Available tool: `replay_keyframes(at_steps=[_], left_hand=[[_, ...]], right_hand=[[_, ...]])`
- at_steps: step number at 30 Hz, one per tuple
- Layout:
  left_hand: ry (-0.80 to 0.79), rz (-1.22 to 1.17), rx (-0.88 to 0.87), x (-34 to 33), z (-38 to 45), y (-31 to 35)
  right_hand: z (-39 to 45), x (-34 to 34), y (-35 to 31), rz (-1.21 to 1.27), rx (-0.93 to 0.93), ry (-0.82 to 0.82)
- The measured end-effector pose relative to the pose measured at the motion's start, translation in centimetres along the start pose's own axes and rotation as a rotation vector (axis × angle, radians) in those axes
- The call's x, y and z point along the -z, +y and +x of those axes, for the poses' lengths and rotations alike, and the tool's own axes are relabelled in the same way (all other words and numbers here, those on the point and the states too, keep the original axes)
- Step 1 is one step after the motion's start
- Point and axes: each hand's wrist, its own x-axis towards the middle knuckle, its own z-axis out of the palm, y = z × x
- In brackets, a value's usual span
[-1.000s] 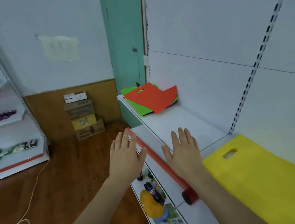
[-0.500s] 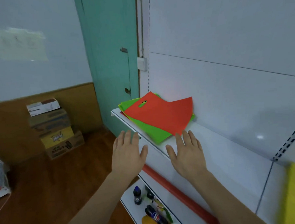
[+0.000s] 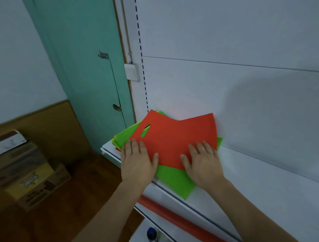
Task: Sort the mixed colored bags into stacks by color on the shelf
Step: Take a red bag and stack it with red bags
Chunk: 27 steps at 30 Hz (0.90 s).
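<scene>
White shelf (image 3: 257, 171) beside teal door (image 3: 90, 69), wooden floor (image 3: 71, 207)

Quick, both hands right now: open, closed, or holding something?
Left hand: open, fingers flat on the flat red bag with the cut-out handle.
Right hand: open, fingers flat on the same bag.

Red bag (image 3: 176, 138) tops green bag (image 3: 174, 180) on white shelf (image 3: 258, 186); teal door (image 3: 83, 69) behind.

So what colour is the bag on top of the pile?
Red, seen from the head camera: the top bag covers green ones.
</scene>
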Motion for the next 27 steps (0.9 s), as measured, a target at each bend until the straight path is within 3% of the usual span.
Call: replay_keyframes(at_steps=[4,8,14,19,27], left_hand=[[-0.069,0.079,-0.029,-1.4,2.1,-0.2],[-0.027,0.082,-0.135,-1.7,2.3,0.2],[0.058,-0.136,-0.283,-2.1,2.4,-0.5],[-0.022,-0.125,-0.272,-2.5,2.3,-1.7],[-0.017,-0.260,-0.434,-2.5,1.8,-1.2]], right_hand=[[2.1,-0.6,-0.1,-0.073,-0.033,-0.042],[2.4,-0.5,-0.1,-0.106,-0.120,0.012],[0.0,0.2,-0.3,-0.096,-0.520,0.062],[-1.8,0.5,-1.2,0.056,-0.702,0.053],[-2.9,1.8,0.2,0.323,-0.836,0.271]])
